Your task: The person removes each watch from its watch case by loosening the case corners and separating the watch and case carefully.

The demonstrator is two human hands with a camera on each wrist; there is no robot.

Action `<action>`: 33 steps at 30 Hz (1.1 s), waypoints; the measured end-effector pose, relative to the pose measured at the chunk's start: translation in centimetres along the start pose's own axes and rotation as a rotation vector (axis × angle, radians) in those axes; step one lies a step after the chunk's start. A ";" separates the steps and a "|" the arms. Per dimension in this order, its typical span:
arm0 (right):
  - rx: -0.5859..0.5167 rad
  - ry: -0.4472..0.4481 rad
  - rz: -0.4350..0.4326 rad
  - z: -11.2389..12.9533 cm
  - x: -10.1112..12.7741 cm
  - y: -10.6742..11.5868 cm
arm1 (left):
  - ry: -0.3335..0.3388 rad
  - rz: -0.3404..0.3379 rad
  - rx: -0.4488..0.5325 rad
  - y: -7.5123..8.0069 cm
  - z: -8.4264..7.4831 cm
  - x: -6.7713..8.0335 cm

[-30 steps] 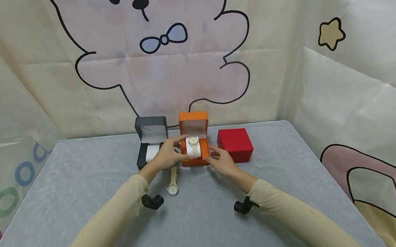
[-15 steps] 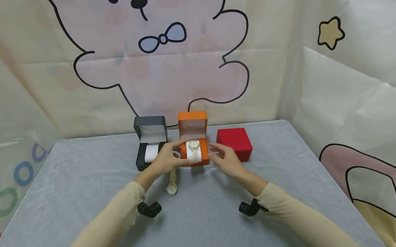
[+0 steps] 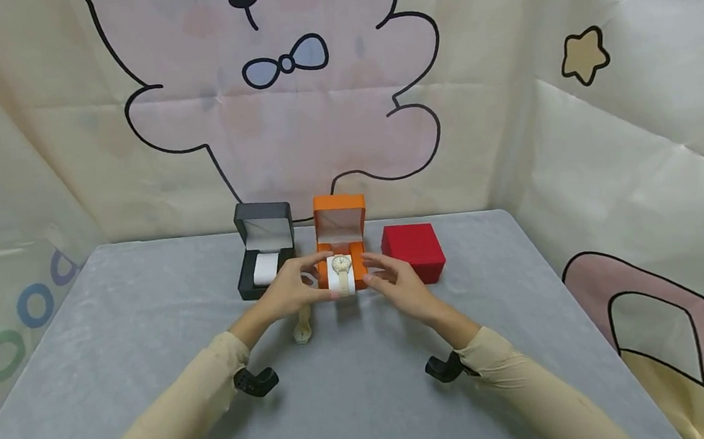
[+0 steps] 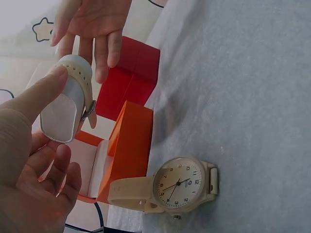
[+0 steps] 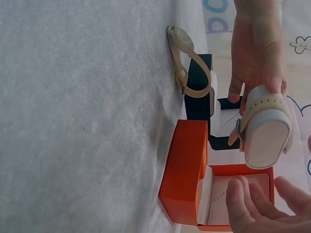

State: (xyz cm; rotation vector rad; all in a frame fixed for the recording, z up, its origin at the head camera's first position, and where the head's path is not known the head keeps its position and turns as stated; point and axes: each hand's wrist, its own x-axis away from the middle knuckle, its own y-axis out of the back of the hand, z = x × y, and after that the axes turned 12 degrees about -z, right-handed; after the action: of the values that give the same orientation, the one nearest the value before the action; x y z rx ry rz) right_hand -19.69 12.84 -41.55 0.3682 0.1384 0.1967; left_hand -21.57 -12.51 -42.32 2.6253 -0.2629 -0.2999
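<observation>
My left hand (image 3: pixel 285 292) pinches a white watch cushion (image 5: pixel 266 141) between thumb and fingers. Around the cushion is strapped a cream wristwatch (image 3: pixel 341 264), its buckle (image 4: pixel 89 110) visible in the left wrist view. Cushion and watch are held up above the open orange watch box (image 3: pixel 340 215). To the right of them is my right hand (image 3: pixel 404 292), fingers spread and holding nothing, close to the cushion. A second cream watch (image 4: pixel 182 185) lies on the table below my left hand, its strap fastened in a loop.
An open dark grey watch box (image 3: pixel 265 222) with a white cushion (image 3: pixel 265 268) stands left of the orange one. A shut red box (image 3: pixel 414 248) is on the right. Grey cloth covers the table (image 3: pixel 360 407); a printed curtain (image 3: pixel 487 30) hangs behind.
The cushion with its watch has come up out of the orange box and toward me, in my left hand. My right hand has drawn off the box's right side.
</observation>
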 end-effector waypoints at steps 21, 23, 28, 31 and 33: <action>-0.094 0.202 0.217 0.7 0.5 -0.2 | -0.048 -0.018 0.003 -0.6 -1.2 2.2; -0.099 0.200 0.221 0.7 0.5 -0.2 | -0.055 -0.026 0.002 -0.6 -1.3 2.3; -0.083 0.196 0.228 0.6 0.4 -0.5 | -0.075 -0.045 -0.002 -0.8 -1.6 2.6; -0.080 0.188 0.226 0.5 0.4 -0.6 | -0.086 -0.057 -0.011 -0.9 -1.8 2.8; -0.101 0.180 0.226 0.5 0.4 -0.7 | -0.086 -0.066 -0.015 -1.0 -1.9 2.9</action>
State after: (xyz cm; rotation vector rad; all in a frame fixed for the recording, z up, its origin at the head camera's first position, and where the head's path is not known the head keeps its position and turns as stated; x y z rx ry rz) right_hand -19.12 12.14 -41.40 0.2645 0.2634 0.4590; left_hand -18.16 -11.49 -41.61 2.6134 -0.2020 -0.4366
